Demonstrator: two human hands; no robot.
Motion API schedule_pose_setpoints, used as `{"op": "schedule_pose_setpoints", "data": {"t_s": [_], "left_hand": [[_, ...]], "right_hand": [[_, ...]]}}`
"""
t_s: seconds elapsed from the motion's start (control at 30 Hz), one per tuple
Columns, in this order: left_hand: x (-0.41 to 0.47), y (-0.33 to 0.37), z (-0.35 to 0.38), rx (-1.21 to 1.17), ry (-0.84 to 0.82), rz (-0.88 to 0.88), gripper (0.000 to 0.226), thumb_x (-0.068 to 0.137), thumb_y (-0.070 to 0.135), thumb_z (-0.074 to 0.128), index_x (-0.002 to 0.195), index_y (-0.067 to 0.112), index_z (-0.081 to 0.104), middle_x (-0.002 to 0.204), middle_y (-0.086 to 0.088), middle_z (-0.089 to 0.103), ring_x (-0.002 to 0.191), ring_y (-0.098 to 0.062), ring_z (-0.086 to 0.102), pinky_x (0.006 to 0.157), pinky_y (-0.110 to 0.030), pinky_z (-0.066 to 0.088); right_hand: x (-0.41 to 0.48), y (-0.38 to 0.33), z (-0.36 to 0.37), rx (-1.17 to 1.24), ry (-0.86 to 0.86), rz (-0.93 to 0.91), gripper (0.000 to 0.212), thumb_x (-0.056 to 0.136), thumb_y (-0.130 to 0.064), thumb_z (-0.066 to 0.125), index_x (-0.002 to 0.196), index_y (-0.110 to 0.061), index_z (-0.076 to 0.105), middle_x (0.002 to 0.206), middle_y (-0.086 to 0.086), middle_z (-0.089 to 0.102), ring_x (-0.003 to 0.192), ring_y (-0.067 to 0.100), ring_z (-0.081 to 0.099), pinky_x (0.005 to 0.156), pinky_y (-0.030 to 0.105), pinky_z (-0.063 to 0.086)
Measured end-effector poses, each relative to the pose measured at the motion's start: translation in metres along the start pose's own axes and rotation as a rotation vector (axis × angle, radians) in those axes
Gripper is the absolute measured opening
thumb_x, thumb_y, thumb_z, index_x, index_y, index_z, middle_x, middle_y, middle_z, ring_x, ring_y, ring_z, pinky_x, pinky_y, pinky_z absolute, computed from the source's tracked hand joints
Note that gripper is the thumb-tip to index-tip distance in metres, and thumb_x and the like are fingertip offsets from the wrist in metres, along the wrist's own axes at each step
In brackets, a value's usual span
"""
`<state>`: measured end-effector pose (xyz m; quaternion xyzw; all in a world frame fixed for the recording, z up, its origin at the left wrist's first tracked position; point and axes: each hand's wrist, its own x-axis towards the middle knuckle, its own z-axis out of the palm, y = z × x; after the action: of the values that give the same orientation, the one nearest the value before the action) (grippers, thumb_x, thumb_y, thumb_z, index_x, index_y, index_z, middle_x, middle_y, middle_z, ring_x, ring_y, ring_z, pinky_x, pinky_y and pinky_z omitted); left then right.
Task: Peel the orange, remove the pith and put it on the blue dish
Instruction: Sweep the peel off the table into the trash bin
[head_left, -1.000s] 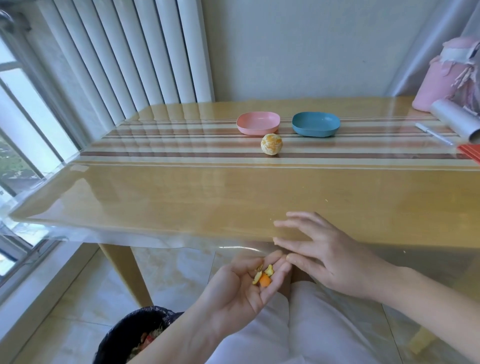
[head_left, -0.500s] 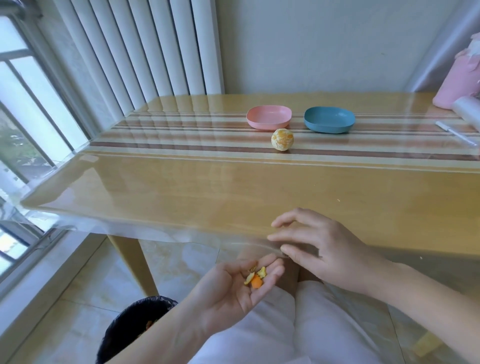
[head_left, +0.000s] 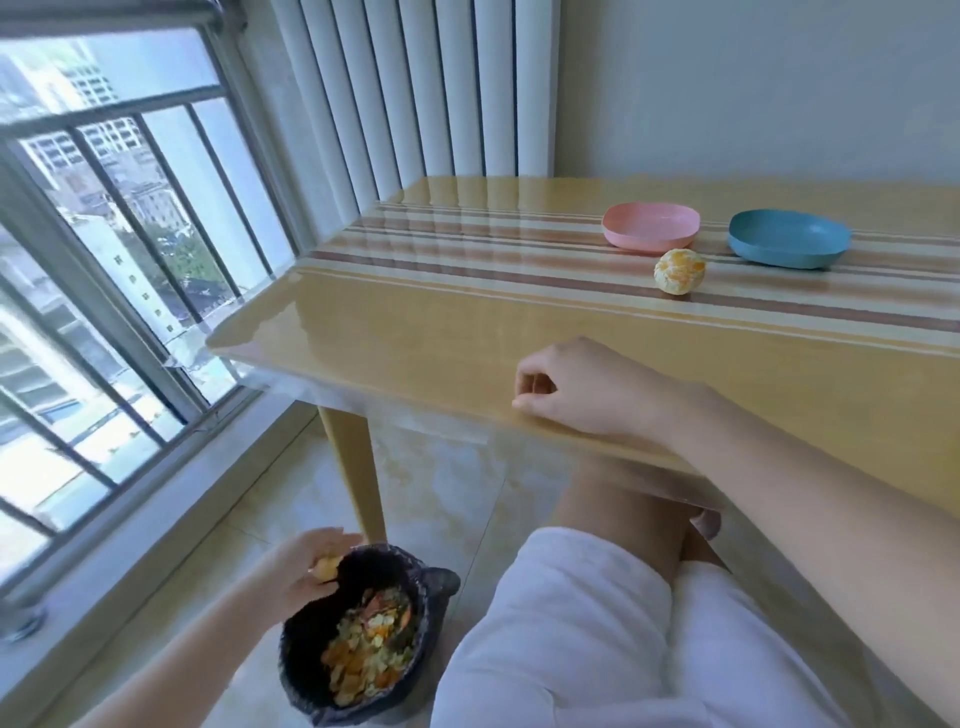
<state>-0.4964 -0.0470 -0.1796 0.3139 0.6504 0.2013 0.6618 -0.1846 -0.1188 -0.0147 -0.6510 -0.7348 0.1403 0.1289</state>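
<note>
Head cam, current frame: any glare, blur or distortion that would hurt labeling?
Head view: the window is bright and washed out at left. The glossy table mirrors the radiator at its far corner. The left hand over the bin is soft, so its grip is unreadable. The wide-angle lens bends the window bars. The orange and blue dish read clearly.

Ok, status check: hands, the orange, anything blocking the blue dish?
Left hand at the bin, holding a peel scrap. Right hand curled on the table edge, apparently empty. Peeled orange on the table, outside the blue dish. Nothing between them.
</note>
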Motion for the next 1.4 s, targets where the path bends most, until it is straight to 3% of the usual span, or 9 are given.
{"op": "schedule_pose_setpoints", "data": {"t_s": [0.13, 0.3, 0.4, 0.5, 0.67, 0.83, 1.03, 1.2, 1.4], "left_hand": [[0.017, -0.006, -0.008, 0.756, 0.195, 0.25, 0.031, 0.097, 0.019, 0.057, 0.126, 0.01, 0.063, 0.144, -0.009, 0.048, 0.13, -0.029, 0.047, 0.104, -0.032, 0.036], [0.02, 0.003, -0.003, 0.871, 0.37, 0.46, 0.008, 0.083, 0.012, 0.074, 0.076, 0.015, 0.073, 0.139, -0.012, 0.054, 0.127, -0.027, 0.051, 0.095, -0.037, 0.041], [0.018, 0.01, 0.0, 0.87, 0.387, 0.467, 0.019, 0.081, 0.021, 0.078, 0.068, 0.009, 0.069, 0.095, -0.007, 0.072, 0.085, -0.018, 0.062, 0.076, -0.033, 0.047], [0.022, 0.014, -0.006, 0.892, 0.379, 0.38, 0.027, 0.09, 0.03, 0.067, 0.072, 0.011, 0.072, 0.043, 0.003, 0.046, 0.042, -0.014, 0.036, 0.046, -0.025, 0.031], [0.036, 0.01, -0.014, 0.905, 0.381, 0.332, 0.041, 0.092, -0.013, 0.043, 0.088, 0.009, 0.078, 0.121, -0.011, 0.065, 0.06, -0.003, 0.046, 0.048, -0.015, 0.038], [0.035, 0.012, -0.013, 0.912, 0.392, 0.253, 0.04, 0.091, -0.017, 0.04, 0.114, -0.001, 0.067, 0.127, -0.018, 0.063, 0.078, -0.018, 0.062, 0.064, -0.021, 0.053], [0.035, 0.017, -0.016, 0.849, 0.321, 0.252, 0.055, 0.078, -0.005, 0.071, 0.13, 0.002, 0.057, 0.109, -0.009, 0.072, 0.095, -0.021, 0.065, 0.074, -0.026, 0.047], [0.028, 0.017, -0.017, 0.916, 0.326, 0.263, 0.01, 0.077, 0.015, 0.081, 0.078, 0.007, 0.074, 0.099, -0.009, 0.074, 0.072, -0.014, 0.061, 0.061, -0.023, 0.048], [0.022, 0.016, -0.022, 0.96, 0.412, 0.267, 0.043, 0.072, 0.026, 0.085, 0.049, 0.012, 0.052, 0.058, 0.001, 0.056, 0.052, -0.011, 0.048, 0.044, -0.021, 0.029]], "right_hand": [[0.003, -0.002, 0.002, -0.023, -0.009, 0.0, 0.012, 0.093, -0.031, 0.059, 0.084, -0.022, 0.059, 0.075, -0.014, 0.053, 0.069, 0.001, 0.048, 0.059, 0.017, 0.035], [0.002, -0.003, 0.002, -0.023, -0.001, -0.003, 0.012, 0.092, -0.029, 0.059, 0.082, -0.022, 0.059, 0.075, -0.015, 0.054, 0.068, 0.0, 0.047, 0.058, 0.015, 0.033], [0.002, -0.003, 0.002, -0.015, -0.002, -0.002, 0.012, 0.092, -0.029, 0.059, 0.082, -0.022, 0.059, 0.075, -0.015, 0.054, 0.068, 0.0, 0.048, 0.058, 0.016, 0.033], [0.003, -0.002, 0.003, -0.021, -0.001, -0.007, 0.012, 0.092, -0.029, 0.059, 0.081, -0.022, 0.058, 0.075, -0.014, 0.054, 0.069, 0.001, 0.048, 0.059, 0.017, 0.034], [0.003, 0.0, 0.005, -0.001, 0.007, -0.01, 0.012, 0.091, -0.028, 0.06, 0.08, -0.023, 0.057, 0.076, -0.014, 0.055, 0.069, 0.001, 0.049, 0.061, 0.018, 0.037], [0.006, 0.0, 0.009, 0.007, 0.014, -0.005, 0.013, 0.091, -0.028, 0.06, 0.08, -0.021, 0.057, 0.074, -0.013, 0.053, 0.068, 0.002, 0.048, 0.059, 0.019, 0.036], [0.009, 0.001, 0.01, 0.02, 0.002, 0.006, 0.014, 0.091, -0.029, 0.059, 0.081, -0.02, 0.057, 0.074, -0.013, 0.053, 0.068, 0.002, 0.047, 0.06, 0.019, 0.036], [0.009, 0.002, 0.011, 0.016, -0.001, -0.004, 0.017, 0.092, -0.03, 0.059, 0.077, -0.023, 0.055, 0.074, -0.013, 0.053, 0.068, 0.003, 0.048, 0.059, 0.02, 0.035], [0.007, 0.003, 0.012, 0.033, 0.013, -0.008, 0.014, 0.092, -0.029, 0.059, 0.081, -0.021, 0.057, 0.074, -0.014, 0.052, 0.068, 0.002, 0.047, 0.059, 0.02, 0.035]]}}
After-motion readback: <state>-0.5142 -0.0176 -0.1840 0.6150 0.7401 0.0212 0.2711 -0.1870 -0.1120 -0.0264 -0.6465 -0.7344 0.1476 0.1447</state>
